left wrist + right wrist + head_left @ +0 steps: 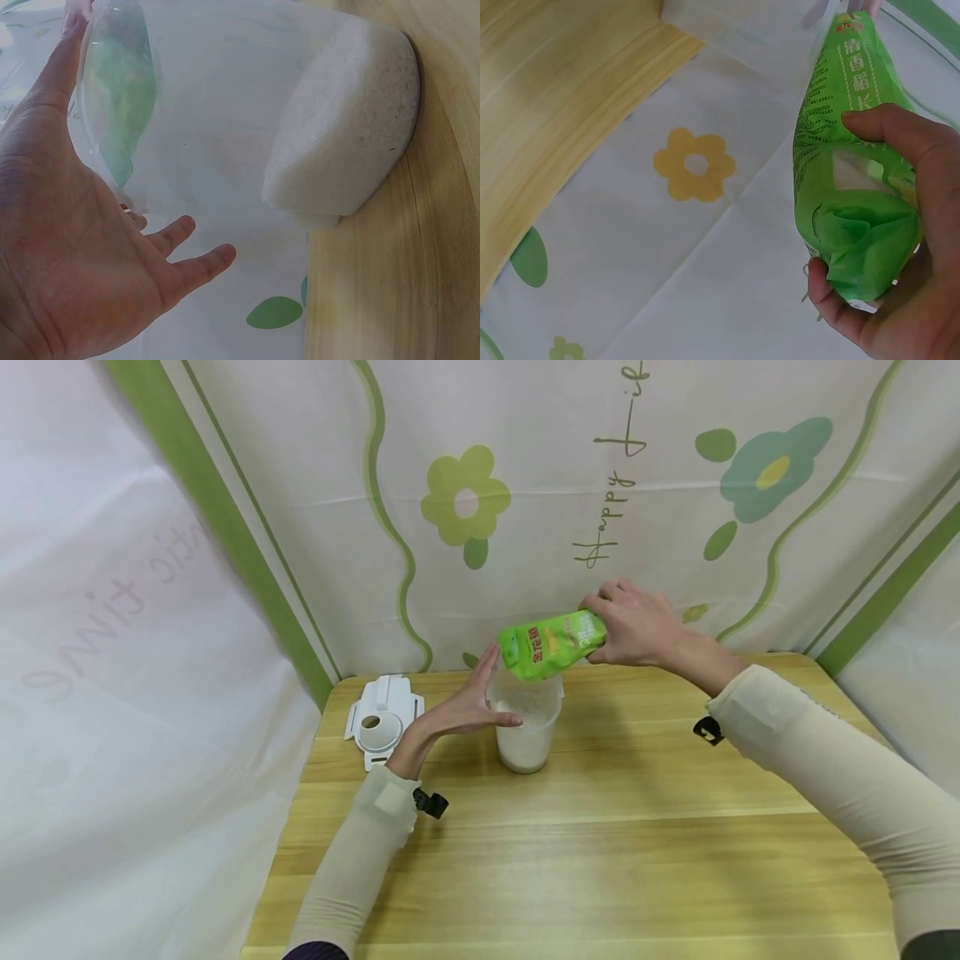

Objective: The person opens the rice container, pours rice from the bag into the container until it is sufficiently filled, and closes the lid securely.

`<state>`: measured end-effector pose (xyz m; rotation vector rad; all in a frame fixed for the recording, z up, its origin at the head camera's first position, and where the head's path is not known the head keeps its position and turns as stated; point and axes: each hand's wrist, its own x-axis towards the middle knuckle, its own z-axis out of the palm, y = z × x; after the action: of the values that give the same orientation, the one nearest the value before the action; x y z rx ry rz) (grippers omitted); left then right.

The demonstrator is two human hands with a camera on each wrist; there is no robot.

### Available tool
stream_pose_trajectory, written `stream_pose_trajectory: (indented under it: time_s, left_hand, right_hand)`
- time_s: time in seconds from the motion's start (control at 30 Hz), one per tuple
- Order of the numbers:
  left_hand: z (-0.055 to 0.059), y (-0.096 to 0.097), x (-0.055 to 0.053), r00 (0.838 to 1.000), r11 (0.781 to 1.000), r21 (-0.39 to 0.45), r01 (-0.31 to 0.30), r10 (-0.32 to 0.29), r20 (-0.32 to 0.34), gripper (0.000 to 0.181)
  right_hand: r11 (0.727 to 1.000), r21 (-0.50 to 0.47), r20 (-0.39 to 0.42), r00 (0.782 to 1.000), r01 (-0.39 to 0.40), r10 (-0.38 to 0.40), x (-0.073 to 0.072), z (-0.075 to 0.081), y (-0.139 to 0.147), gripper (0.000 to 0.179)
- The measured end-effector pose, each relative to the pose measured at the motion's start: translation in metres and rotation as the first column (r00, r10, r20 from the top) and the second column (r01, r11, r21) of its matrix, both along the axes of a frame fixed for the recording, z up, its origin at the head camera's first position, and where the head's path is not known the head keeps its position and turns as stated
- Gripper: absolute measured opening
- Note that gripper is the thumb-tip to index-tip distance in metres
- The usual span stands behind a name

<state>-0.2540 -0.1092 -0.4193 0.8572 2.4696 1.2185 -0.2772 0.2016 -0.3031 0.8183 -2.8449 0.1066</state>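
Note:
My right hand (637,622) grips the bottom end of a green rice bag (551,643), held tilted with its other end down at the mouth of a clear plastic container (551,727). In the right wrist view, thumb and fingers wrap the crumpled bag (855,187). White rice (345,127) lies in the lower part of the upright container. My left hand (468,706) spans the container's rim, thumb on the near side, fingers extended on the far side. Some of its fingertips (214,262) stand apart from the wall in the left wrist view.
A white plastic part with a round spout-like opening (382,722) lies on the wooden table (600,860), left of the container. Behind the table's back edge hangs a printed fabric curtain (525,552); another fabric wall (150,693) stands on the left.

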Motion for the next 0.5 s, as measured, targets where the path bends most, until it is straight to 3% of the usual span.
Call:
stream_pose_trajectory:
  time_s: [0.5]
  left_hand:
    - [-0.001, 0.0, 0.0, 1.0, 1.0, 0.006, 0.005, -0.005, -0.012, 0.161]
  right_hand:
    - [0.985, -0.161, 0.197, 0.98, 0.06, -0.027, -0.011, -0.014, 0.015, 0.067]
